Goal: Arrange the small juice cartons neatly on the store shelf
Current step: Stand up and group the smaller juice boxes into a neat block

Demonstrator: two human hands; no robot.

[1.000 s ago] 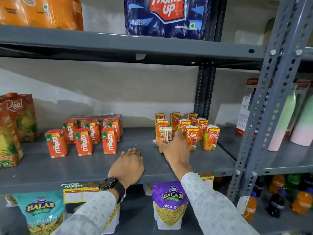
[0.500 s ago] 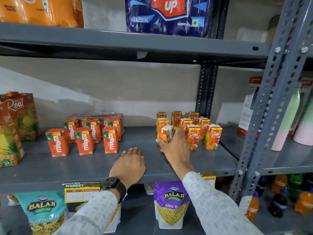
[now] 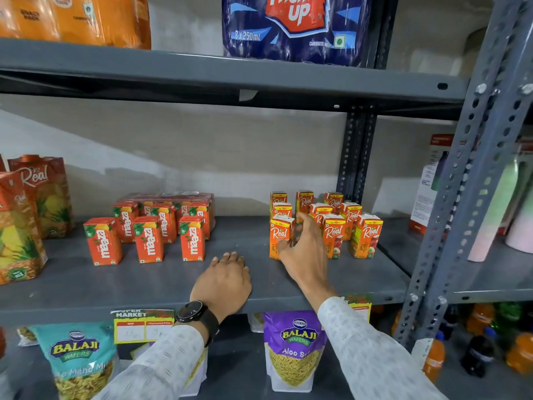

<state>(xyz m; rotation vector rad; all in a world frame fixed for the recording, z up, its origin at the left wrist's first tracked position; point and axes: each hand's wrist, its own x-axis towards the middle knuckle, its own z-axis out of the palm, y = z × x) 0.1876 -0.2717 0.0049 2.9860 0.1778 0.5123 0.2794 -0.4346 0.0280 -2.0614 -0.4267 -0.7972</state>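
Observation:
A group of small orange Real juice cartons (image 3: 334, 223) stands in rows at the right of the grey middle shelf (image 3: 161, 281). My right hand (image 3: 305, 255) grips the front-left Real carton (image 3: 279, 233), thumb on its front and fingers along its right side. That carton stands upright on the shelf with its label facing me. My left hand (image 3: 223, 281) lies flat, palm down, on the shelf's front edge and holds nothing. A second group of small red Maaza cartons (image 3: 150, 235) stands in rows left of centre.
Large Real cartons (image 3: 26, 215) stand at the far left. A Thums Up pack (image 3: 294, 27) and an orange pack (image 3: 75, 18) sit on the shelf above. Balaji snack bags (image 3: 294, 347) hang below. A slotted upright (image 3: 461, 203) borders the right.
My right hand has turned the front-left Real carton from straw side out to label facing me, and it now stands at the front of the group. The left hand has stayed put.

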